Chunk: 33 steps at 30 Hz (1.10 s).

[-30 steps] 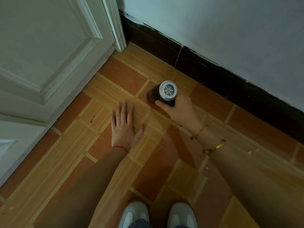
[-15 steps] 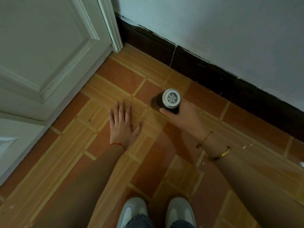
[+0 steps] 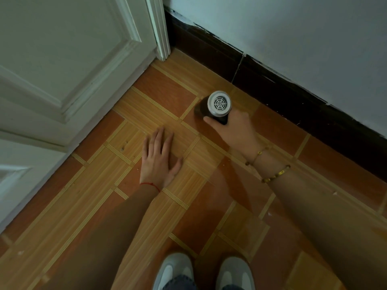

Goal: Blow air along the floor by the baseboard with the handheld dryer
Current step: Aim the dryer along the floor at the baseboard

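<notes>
The right hand grips the dryer, its fingers curled round the dark handle with the thumb across the near side. The dryer's round white rear grille faces up toward the camera, and its dark body points down and away at the floor, near the dark baseboard that runs along the foot of the wall. The dryer sits over a red-brown tile close to the corner where the baseboard meets the door frame. The left hand rests flat on the floor, palm down, fingers straight and slightly spread, holding nothing, just left of the right hand and nearer the person. A thin red thread circles the left wrist; two gold bracelets sit on the right wrist. The floor is laid in orange and red-brown tiles with pale striped borders. At the bottom edge, the toes of two grey-and-white shoes stand side by side on the floor.
</notes>
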Tool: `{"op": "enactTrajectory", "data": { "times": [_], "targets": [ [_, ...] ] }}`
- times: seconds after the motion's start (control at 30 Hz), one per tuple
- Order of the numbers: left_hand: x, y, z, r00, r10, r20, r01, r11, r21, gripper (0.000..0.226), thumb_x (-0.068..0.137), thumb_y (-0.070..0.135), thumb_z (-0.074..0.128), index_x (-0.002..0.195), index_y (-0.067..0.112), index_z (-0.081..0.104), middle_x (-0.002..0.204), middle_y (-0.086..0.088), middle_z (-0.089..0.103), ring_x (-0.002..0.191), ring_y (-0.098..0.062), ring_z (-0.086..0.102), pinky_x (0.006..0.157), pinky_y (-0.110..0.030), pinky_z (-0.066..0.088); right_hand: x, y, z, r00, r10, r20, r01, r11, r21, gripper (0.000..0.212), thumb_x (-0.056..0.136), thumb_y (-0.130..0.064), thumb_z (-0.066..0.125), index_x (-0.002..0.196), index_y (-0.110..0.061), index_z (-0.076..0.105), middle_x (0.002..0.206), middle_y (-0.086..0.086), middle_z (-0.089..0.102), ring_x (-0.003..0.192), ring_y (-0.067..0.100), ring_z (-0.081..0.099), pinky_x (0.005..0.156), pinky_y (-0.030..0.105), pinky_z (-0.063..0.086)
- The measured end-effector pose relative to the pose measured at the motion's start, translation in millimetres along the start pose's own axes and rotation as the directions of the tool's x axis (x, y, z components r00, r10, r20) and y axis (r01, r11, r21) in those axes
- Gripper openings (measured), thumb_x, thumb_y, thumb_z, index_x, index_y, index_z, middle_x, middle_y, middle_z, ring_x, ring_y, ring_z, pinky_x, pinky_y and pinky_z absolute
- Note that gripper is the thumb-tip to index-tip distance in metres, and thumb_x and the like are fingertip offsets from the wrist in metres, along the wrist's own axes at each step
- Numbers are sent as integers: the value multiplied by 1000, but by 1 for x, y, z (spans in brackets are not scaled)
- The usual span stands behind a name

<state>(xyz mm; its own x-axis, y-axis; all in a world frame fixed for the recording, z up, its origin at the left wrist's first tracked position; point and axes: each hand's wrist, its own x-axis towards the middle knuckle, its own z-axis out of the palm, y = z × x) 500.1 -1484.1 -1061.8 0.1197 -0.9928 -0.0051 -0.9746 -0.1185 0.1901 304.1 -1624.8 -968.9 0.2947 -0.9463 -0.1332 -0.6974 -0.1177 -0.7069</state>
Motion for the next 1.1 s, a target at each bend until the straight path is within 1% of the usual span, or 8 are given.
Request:
{"op": "enactTrajectory", "data": {
  "times": [0.23, 0.37, 0.43, 0.5, 0.6, 0.73, 0.97, 1.1],
  "targets": [
    [0, -1, 0, 1000, -3, 8, 3, 1000, -23, 78, 94, 63, 37, 157, 18, 23, 165, -10, 19, 154, -26, 14, 123, -54, 13, 38, -37, 31, 998, -51, 39, 49, 997, 64, 46, 81, -49, 71, 111, -15, 65, 96, -1, 70, 84, 13, 66, 72, 28, 55],
    [1, -2, 1, 1000, -8, 5, 8, 1000, -14, 79, 94, 63, 36, 158, 17, 22, 165, -10, 20, 154, -25, 12, 124, -54, 12, 42, -54, 51, 971, -131, 198, 120, 990, 70, 41, 82, -49, 71, 100, -12, 65, 79, -10, 65, 76, 3, 61, 66, 8, 43],
    [1, -2, 2, 1000, -8, 9, 8, 1000, -4, 80, 94, 64, 35, 158, 16, 22, 165, -10, 19, 155, -25, 11, 124, -54, 11, 46, -58, 56, 961, -156, 229, 142, 987, 77, 40, 82, -47, 71, 100, -12, 65, 82, -10, 65, 78, 1, 59, 64, 2, 38],
    [1, -2, 2, 1000, -5, 18, 5, 1000, 4, 80, 94, 64, 35, 157, 16, 23, 165, -11, 19, 155, -26, 11, 124, -54, 11, 52, -61, 57, 967, -166, 195, 148, 984, 102, 46, 83, -46, 71, 111, -10, 65, 98, -3, 69, 91, 7, 63, 73, 12, 47],
    [2, -1, 1, 999, -8, 37, 7, 1000, 21, 79, 94, 63, 35, 157, 17, 23, 165, -11, 18, 155, -27, 11, 123, -55, 12, 64, -65, 56, 988, -138, 68, 136, 990, 36, 50, 83, -50, 68, 114, -11, 64, 103, 0, 70, 94, 14, 65, 78, 31, 54],
    [2, 1, -2, 999, -17, 37, 17, 1000, 17, 79, 94, 61, 37, 157, 17, 24, 165, -12, 20, 154, -27, 13, 123, -55, 13, 80, -74, 62, 994, -112, 8, 111, 994, 16, 50, 84, -50, 68, 115, -11, 63, 107, 1, 69, 98, 15, 65, 81, 36, 55],
    [2, 0, -2, 999, -15, 45, 15, 1000, 11, 80, 94, 61, 39, 157, 16, 22, 164, -12, 22, 154, -28, 12, 123, -56, 13, 75, -89, 88, 937, -215, 277, 193, 976, 105, 55, 82, -49, 70, 120, -11, 62, 112, 0, 69, 107, 12, 63, 94, 29, 51],
    [2, -1, 0, 999, -21, 49, 20, 999, 28, 80, 94, 61, 39, 157, 16, 21, 162, -13, 24, 154, -28, 13, 123, -56, 14, 68, -86, 92, 903, -278, 329, 248, 960, 131, 53, 82, -48, 71, 120, -12, 63, 113, -1, 70, 108, 11, 62, 93, 24, 49]
  ]
}}
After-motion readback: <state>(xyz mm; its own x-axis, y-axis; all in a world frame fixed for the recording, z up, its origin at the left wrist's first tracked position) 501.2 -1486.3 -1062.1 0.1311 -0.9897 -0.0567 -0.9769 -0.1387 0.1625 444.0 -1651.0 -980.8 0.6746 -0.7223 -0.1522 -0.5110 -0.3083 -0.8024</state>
